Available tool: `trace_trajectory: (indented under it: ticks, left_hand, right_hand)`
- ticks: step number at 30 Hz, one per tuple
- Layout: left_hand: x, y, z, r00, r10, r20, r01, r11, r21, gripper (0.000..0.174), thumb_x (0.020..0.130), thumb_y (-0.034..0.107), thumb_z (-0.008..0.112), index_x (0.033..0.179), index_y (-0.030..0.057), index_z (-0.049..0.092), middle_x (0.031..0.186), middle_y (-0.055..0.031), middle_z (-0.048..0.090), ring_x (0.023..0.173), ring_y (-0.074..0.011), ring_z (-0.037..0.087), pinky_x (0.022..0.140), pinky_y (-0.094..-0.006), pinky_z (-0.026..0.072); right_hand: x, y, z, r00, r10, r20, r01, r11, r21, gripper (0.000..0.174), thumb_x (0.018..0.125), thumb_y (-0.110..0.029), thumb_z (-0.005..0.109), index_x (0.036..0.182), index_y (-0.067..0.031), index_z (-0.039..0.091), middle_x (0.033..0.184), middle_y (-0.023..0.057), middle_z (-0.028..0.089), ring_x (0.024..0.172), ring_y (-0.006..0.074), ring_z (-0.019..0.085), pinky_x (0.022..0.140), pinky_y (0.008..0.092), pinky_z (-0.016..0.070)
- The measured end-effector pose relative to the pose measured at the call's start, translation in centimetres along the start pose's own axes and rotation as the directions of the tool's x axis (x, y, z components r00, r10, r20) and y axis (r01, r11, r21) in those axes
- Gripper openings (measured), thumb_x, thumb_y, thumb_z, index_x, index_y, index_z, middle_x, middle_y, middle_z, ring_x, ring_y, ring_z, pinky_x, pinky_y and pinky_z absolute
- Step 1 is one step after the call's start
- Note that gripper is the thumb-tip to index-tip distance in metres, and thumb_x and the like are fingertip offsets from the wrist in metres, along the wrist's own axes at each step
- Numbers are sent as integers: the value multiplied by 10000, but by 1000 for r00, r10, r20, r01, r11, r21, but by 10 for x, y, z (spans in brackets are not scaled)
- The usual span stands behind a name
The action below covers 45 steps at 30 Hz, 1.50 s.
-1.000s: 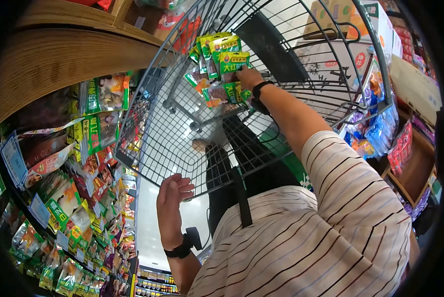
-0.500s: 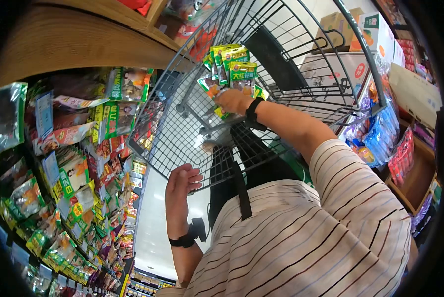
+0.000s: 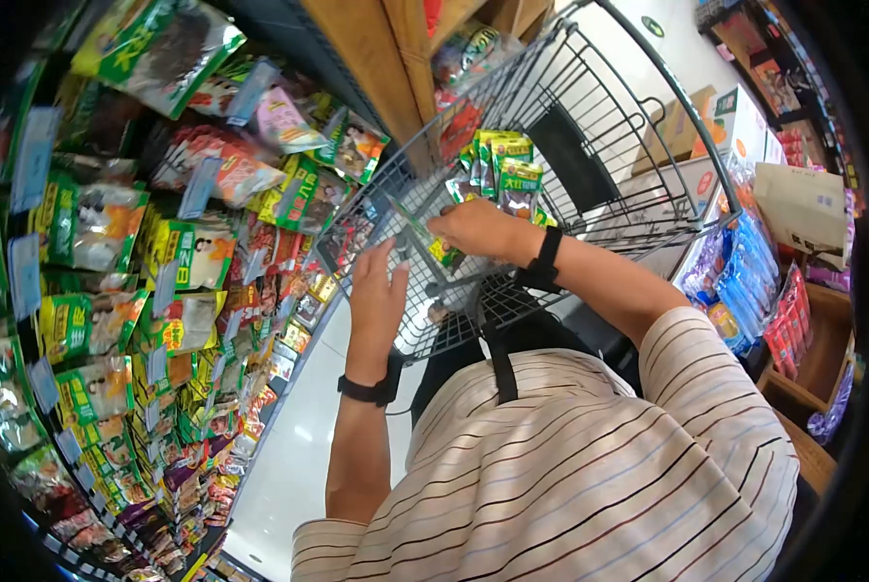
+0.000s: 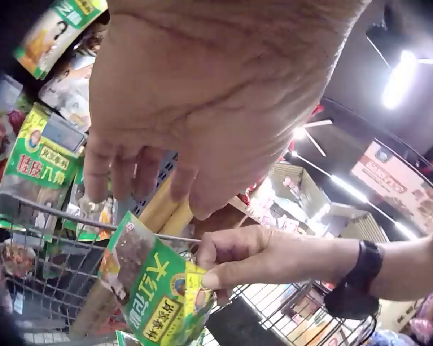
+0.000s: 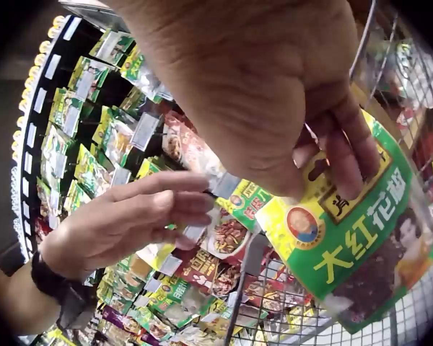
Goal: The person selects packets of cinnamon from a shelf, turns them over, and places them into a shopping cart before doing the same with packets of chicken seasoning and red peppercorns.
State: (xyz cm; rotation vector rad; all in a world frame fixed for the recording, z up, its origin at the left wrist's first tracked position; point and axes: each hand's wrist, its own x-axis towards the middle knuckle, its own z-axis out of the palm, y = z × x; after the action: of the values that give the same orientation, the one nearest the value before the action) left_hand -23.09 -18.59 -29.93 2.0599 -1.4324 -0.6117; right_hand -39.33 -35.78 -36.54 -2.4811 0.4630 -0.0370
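As the head view shows, the right hand (image 3: 483,231) is over the cart (image 3: 405,281) — the left hand (image 3: 376,296) empty beside it. In the left wrist view, right thumb and fingers pinch a green-and-yellow packet's (image 4: 155,288) edge.

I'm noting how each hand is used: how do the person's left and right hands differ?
The left hand is empty, fingers extended; the right hand pinches a green-and-yellow packet. The left is nearer the hanging packets; the right is farther over the cart. Both wear black wristbands.
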Motion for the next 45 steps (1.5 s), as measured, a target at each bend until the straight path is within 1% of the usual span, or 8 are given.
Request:
trace_trajectory:
  ticks: [5,10,14,17,21,25,39,45]
  left_hand:
    - [13,-29,13,956,293,-35,-268,912,309,423,822,62,614,1243,98,632,1333,-196,551,1235,-410,515,1074,-484,396]
    - [-5,-43,-1,926,377,5,-351,857,378,226,848,99,611,1064,102,676,1144,-120,670,1195,-330,564,1033,-475,418]
    - [-17,-66,-25,991,133,-29,-113,921,372,154,901,187,604,996,94,684,993,-110,700,984,-300,653,891,-451,470]
    - [-34,-57,-68,973,-180,-144,163,979,-119,188,941,196,582,1026,53,669,992,-158,684,911,-322,653,781,-381,488]
    - [-49,-82,-97,925,-189,-328,32,902,-431,229,978,259,597,1037,40,629,745,-35,615,628,-124,550,588,-310,441]
    - [-70,-53,-144,909,-371,-192,45,544,-838,160,998,221,591,990,70,642,818,71,583,727,-11,450,628,-206,364]
    - [-88,-39,-192,908,-287,-305,-245,227,-943,127,994,135,592,1055,31,632,1081,-34,684,1004,-89,600,918,-261,440]
    - [-85,-40,-195,916,-274,-293,-242,207,-948,143,994,147,595,1083,38,622,1096,-41,679,1016,-105,609,911,-277,463]
  right_hand:
    - [-4,-46,-10,986,-143,-81,117,958,-261,168,827,-201,654,973,-121,625,785,110,628,727,352,667,619,456,517]
    - [-8,-75,-8,993,-103,-50,94,984,-153,218,863,-196,621,1065,-115,622,917,123,685,829,347,687,655,507,496]
    - [-11,-79,6,979,132,-154,-113,986,125,136,874,-121,564,980,-56,619,930,191,690,867,402,659,755,496,509]
    - [-7,-67,32,983,118,-143,-94,982,167,114,877,-106,553,940,-41,623,901,200,684,867,410,655,767,497,507]
    - [0,-54,68,984,159,-86,-149,982,113,133,887,-114,539,945,-39,632,899,207,684,868,420,652,781,501,508]
    - [6,-23,113,980,194,-34,-192,980,43,158,895,-137,524,959,-51,640,902,218,683,869,429,650,785,512,506]
    - [22,-57,86,980,122,-157,-86,972,218,164,872,-154,571,976,-49,643,877,197,678,830,395,650,741,455,516]
    - [48,-155,-23,978,207,-21,-112,608,786,320,998,-338,544,965,-29,622,834,12,639,756,105,620,685,269,518]
